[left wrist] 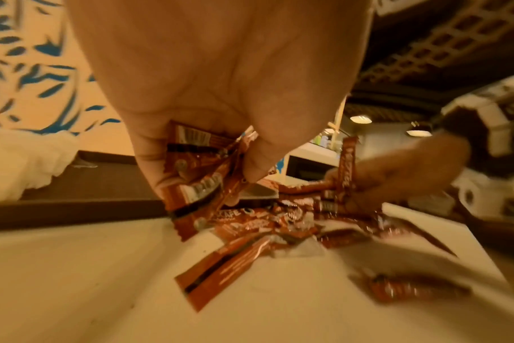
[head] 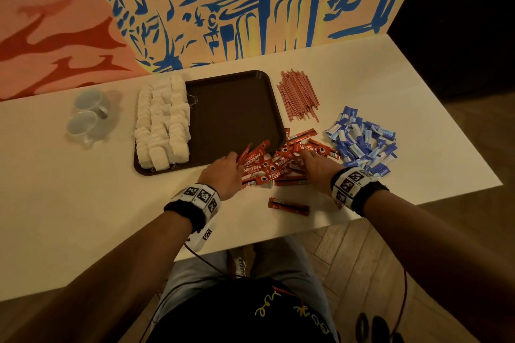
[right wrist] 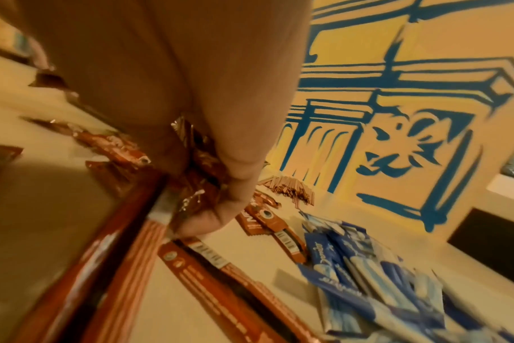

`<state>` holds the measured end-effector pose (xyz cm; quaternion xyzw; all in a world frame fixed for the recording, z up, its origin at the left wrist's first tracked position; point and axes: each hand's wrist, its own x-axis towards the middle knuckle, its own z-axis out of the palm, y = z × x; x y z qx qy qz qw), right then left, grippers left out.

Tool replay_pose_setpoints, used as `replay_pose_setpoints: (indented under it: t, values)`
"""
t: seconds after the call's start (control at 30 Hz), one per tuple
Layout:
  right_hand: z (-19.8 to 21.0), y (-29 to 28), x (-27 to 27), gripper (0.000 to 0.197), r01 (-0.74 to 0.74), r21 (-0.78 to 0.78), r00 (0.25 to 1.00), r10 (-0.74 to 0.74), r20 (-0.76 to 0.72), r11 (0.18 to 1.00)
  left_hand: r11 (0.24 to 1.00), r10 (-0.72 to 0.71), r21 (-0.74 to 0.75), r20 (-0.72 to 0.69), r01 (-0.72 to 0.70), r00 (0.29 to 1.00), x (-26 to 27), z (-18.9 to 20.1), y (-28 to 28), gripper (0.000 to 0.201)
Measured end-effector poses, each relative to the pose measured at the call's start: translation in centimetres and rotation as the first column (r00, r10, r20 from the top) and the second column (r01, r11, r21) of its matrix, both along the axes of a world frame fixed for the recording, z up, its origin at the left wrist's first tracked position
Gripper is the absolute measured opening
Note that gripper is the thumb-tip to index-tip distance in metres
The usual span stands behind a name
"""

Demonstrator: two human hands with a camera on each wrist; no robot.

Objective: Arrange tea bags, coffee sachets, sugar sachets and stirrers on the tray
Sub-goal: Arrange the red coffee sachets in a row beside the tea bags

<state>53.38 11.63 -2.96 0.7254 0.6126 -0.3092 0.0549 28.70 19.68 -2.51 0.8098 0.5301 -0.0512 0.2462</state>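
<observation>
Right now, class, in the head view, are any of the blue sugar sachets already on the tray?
No: the blue sugar sachets lie heaped on the table, right of the tray, which holds only tea bags.

Tea bags (head: pixel 163 122) fill the tray's (head: pixel 237 108) left side; stirrers (head: pixel 298 96), coffee sachets (head: pixel 278 164) and sugar sachets (head: pixel 362 139) lie right.

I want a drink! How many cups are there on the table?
2. Both clear cups sit left of the tray: one farther back, one just in front, nearer the person. None seem hidden.
</observation>
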Motion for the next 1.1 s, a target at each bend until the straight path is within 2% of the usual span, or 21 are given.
replay_pose_setpoints:
  t: [0.1,0.2,0.27,0.43,0.5,0.57,0.73,0.83,0.93,1.0,1.07,1.1]
  values:
    - [0.6,-0.1,0.2,0.047,0.079,0.008,0.996,-0.078,-0.049,0.997,0.974,0.124,-0.213,0.192,-0.082,0.974,-0.1,0.7,0.4,0.026]
    - [0.7,0.0,0.1,0.039,0.151,-0.011,0.983,-0.151,-0.103,0.989,0.902,0.229,-0.428,0.363,-0.056,0.903,0.8,1.6,0.1,0.023]
    - [0.8,0.1,-0.1,0.037,0.210,-0.015,0.964,-0.210,-0.164,0.978,0.877,0.245,-0.480,0.404,-0.023,0.881,1.7,1.9,-0.2,0.023]
    - [0.8,0.5,0.0,0.042,0.323,0.047,0.907,-0.295,-0.301,0.945,0.859,0.247,-0.512,0.411,-0.002,0.878,3.5,1.6,-0.8,0.021]
    - [1.0,0.7,0.3,0.037,0.367,0.050,0.879,-0.329,-0.346,0.929,0.849,0.260,-0.528,0.436,0.011,0.861,4.0,1.7,-1.1,0.018]
    - [1.4,0.9,0.5,0.032,0.393,0.045,0.850,-0.344,-0.399,0.919,0.813,0.324,-0.582,0.491,0.027,0.809,4.4,2.0,-1.3,0.018]
    - [3.0,1.0,0.0,0.020,0.391,0.050,0.813,-0.319,-0.487,0.919,0.675,0.550,-0.733,0.580,0.090,0.600,5.7,3.0,-1.4,0.024]
    - [4.0,1.0,-0.7,0.013,0.339,0.053,0.828,-0.271,-0.491,0.939,0.661,0.588,-0.742,0.605,0.112,0.536,6.9,3.8,-1.4,0.022]
    - [5.1,0.9,-1.5,0.022,0.295,0.048,0.818,-0.226,-0.529,0.954,0.731,0.521,-0.678,0.626,0.075,0.580,7.6,4.1,-1.3,0.022]
    - [5.6,0.8,-1.7,0.016,0.296,0.019,0.793,-0.234,-0.562,0.955,0.800,0.436,-0.598,0.629,0.042,0.644,7.7,4.0,-1.1,0.024]
    - [5.7,0.7,-1.9,0.015,0.337,-0.047,0.721,-0.289,-0.630,0.941,0.851,0.354,-0.524,0.622,0.035,0.699,7.8,3.8,-1.1,0.030]
    - [5.7,0.7,-2.1,0.017,0.374,-0.106,0.658,-0.344,-0.670,0.921,0.869,0.324,-0.493,0.615,0.031,0.719,7.9,3.8,-1.0,0.032]
